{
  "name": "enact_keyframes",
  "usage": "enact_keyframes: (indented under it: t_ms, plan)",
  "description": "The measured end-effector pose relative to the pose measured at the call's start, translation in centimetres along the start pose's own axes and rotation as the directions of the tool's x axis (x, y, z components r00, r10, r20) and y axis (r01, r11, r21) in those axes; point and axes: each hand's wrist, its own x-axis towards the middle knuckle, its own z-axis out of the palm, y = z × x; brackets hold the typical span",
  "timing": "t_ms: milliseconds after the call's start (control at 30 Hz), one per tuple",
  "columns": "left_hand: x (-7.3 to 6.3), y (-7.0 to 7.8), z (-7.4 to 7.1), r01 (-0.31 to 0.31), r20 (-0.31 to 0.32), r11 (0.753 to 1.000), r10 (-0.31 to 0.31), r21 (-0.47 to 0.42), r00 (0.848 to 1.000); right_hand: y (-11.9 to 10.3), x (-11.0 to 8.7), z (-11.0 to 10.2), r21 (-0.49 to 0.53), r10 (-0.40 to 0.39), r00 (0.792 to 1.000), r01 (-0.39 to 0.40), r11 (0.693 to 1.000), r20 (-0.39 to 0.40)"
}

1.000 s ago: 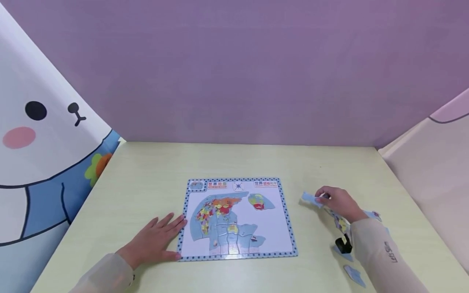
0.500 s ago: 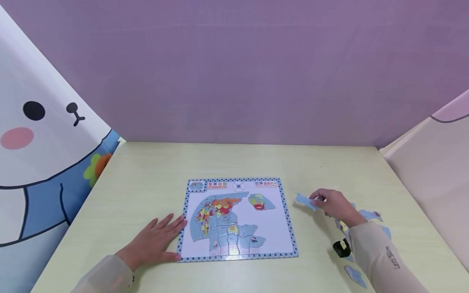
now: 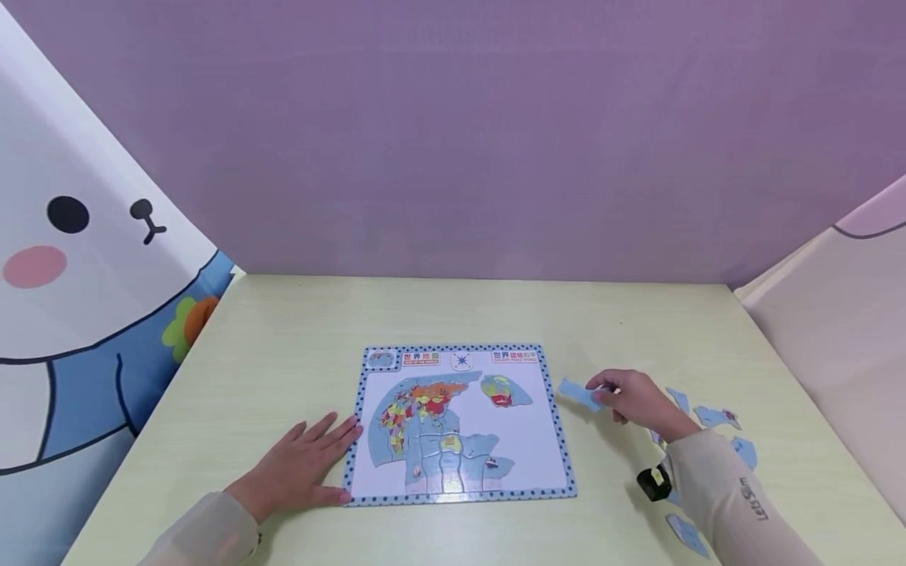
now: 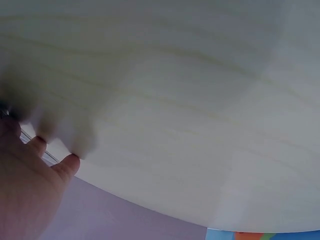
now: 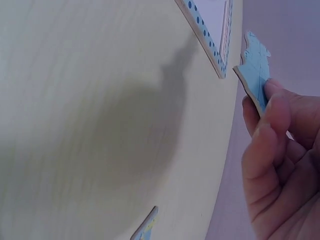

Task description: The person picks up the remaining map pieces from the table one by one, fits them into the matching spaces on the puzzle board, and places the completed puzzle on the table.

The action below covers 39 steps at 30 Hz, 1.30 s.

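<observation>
A blue puzzle piece (image 3: 578, 392) is pinched between the thumb and fingers of my right hand (image 3: 637, 401), just right of the puzzle board. In the right wrist view the light-blue piece (image 5: 256, 67) is raised over the table, its shadow falling below. The world map puzzle board (image 3: 524, 464) has a dotted blue border and a partly filled map, with joined pieces at the left and lower middle and a separate piece (image 3: 506, 391) at upper right. My left hand (image 3: 300, 464) lies with fingers spread, fingertips and thumb at the board's left edge.
Several loose puzzle pieces lie on the table at the right, among them one (image 3: 716, 417) beyond the right forearm and one (image 3: 686, 534) near the front. A black wrist camera (image 3: 654, 483) sits by the right sleeve. A purple backdrop (image 3: 481, 157) rises behind the table (image 3: 304, 330).
My right hand has moved left with the blue puzzle piece, from above the loose pieces toward the board's right edge. The left hand and the board stay in place.
</observation>
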Motion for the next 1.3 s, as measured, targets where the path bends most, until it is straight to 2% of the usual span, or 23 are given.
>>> enact_keyframes:
  t_ms: [333, 567, 833, 1133, 1300]
  plan:
    - [-0.1, -0.1, 0.1, 0.008, 0.008, 1.000, -0.008, -0.010, 1.000, -0.7, 0.1, 0.6, -0.024, -0.082, 0.996, 0.084, 0.996, 0.043]
    - [0.2, 0.1, -0.1, -0.001, 0.011, 1.000, 0.001, -0.005, 1.000, -0.7, 0.4, 1.0, -0.066, -0.105, 0.993, 0.108, 0.992, 0.046]
    - [0.1, 0.3, -0.4, 0.020, 0.029, 1.000, -0.020, -0.001, 0.999, -1.1, 0.9, 1.7, 0.029, -0.065, 0.993, 0.062, 0.998, 0.100]
    - [0.1, 0.1, -0.2, 0.002, 0.015, 1.000, -0.002, 0.005, 1.000, -1.7, 1.6, 2.2, 0.127, -0.069, 0.988, 0.051, 0.991, 0.139]
    - [0.1, 0.1, -0.3, 0.013, 0.026, 1.000, -0.013, -0.002, 1.000, -2.0, 1.8, 2.3, 0.142, -0.074, 0.986, 0.053, 0.988, 0.147]
